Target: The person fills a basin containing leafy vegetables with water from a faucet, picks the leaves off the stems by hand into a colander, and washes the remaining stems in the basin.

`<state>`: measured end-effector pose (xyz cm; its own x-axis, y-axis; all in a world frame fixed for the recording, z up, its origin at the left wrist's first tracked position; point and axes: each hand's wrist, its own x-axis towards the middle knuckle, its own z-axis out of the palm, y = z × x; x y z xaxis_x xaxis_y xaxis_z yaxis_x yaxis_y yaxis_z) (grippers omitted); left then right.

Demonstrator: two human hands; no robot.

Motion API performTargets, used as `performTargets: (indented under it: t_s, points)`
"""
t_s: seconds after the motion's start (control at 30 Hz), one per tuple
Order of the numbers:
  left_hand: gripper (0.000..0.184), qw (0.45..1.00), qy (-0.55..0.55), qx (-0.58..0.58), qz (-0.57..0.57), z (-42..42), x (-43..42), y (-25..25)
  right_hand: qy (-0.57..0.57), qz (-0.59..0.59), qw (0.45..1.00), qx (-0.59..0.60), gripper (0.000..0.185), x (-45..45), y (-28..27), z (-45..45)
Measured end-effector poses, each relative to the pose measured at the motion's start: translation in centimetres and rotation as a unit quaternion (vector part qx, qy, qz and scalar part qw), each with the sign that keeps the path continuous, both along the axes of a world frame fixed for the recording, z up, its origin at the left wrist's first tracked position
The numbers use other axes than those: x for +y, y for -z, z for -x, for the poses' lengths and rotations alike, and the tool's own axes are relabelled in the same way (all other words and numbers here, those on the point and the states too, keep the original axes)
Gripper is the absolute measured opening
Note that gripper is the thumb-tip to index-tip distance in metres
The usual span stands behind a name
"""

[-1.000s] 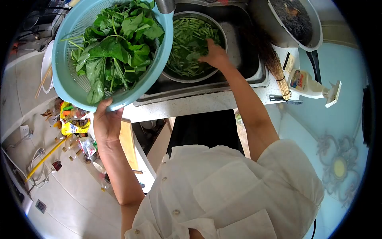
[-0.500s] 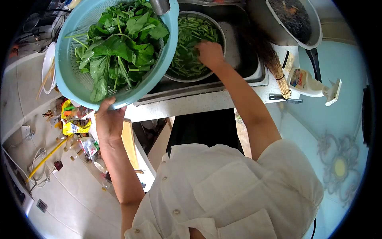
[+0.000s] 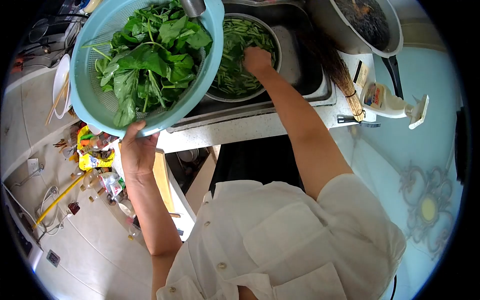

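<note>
My left hand (image 3: 139, 152) grips the near rim of a light blue plastic colander (image 3: 204, 95), which is tilted and holds leafy greens (image 3: 147, 65). To its right, a round metal basin (image 3: 276, 50) sits in the sink, holding water with cut green stems and leaves (image 3: 235, 75). My right hand (image 3: 258, 60) is down in the basin at its right side, fingers curled in among the greens. Its fingertips are hidden, so what they hold cannot be made out.
A metal faucet end (image 3: 193, 7) hangs over the colander's right rim. Right of the sink (image 3: 320, 95) lie a straw brush (image 3: 350, 92), a spray bottle (image 3: 387, 102) and a dark-bottomed pot (image 3: 395, 30). A white bowl with chopsticks (image 3: 61, 85) is at the left.
My right hand has moved left and slightly away from me in the basin, and its fingers have gone from spread to curled. The colander has shifted slightly right in my left hand.
</note>
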<state>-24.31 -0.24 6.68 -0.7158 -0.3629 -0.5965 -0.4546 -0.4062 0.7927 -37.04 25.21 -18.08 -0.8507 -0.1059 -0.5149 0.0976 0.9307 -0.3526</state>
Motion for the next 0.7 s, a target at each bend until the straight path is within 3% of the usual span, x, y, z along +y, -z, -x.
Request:
performTargets:
  t_s: [0.07,0.13,0.27,0.37,0.43,0.47,0.53,0.57,0.63,0.7]
  points:
    - [0.025,1.0,0.002,0.003,-0.014,-0.1,0.0,0.1,-0.045,-0.013,0.998,-0.038,0.043,0.4,0.6,0.3]
    - [0.025,1.0,-0.002,-0.001,-0.013,-0.2,0.1,0.2,0.11,0.236,0.965,-0.044,0.044,1.6,-1.2,0.1]
    - [0.024,1.0,-0.006,0.007,-0.012,-0.1,0.6,0.1,0.164,0.147,0.975,-0.023,0.054,2.3,0.7,-0.2]
    - [0.024,1.0,-0.004,0.0,-0.014,-0.1,0.5,0.1,0.074,0.179,0.98,0.038,0.058,2.2,0.3,-0.6]
    - [0.025,1.0,-0.003,-0.003,-0.011,-0.2,0.2,0.1,0.214,0.346,0.909,-0.086,0.063,3.2,-2.5,0.1]
    - [0.025,1.0,-0.002,-0.005,-0.009,-0.2,0.2,0.1,0.215,0.347,0.909,-0.086,0.063,3.3,-2.2,0.2]
    - [0.025,1.0,0.003,-0.005,-0.012,-0.1,0.0,0.2,0.311,0.462,0.826,-0.088,0.065,3.5,-2.0,0.5]
    - [0.025,1.0,0.007,-0.006,-0.015,0.0,0.0,0.2,0.311,0.462,0.826,-0.087,0.065,3.4,-1.8,0.6]
    - [0.025,1.0,-0.003,-0.002,-0.012,0.0,0.2,0.0,0.257,0.33,0.907,0.054,0.07,2.1,-3.0,0.5]
    - [0.025,1.0,-0.012,0.0,-0.008,0.1,0.4,-0.1,0.262,0.377,0.887,0.053,0.068,0.3,-3.7,-0.6]
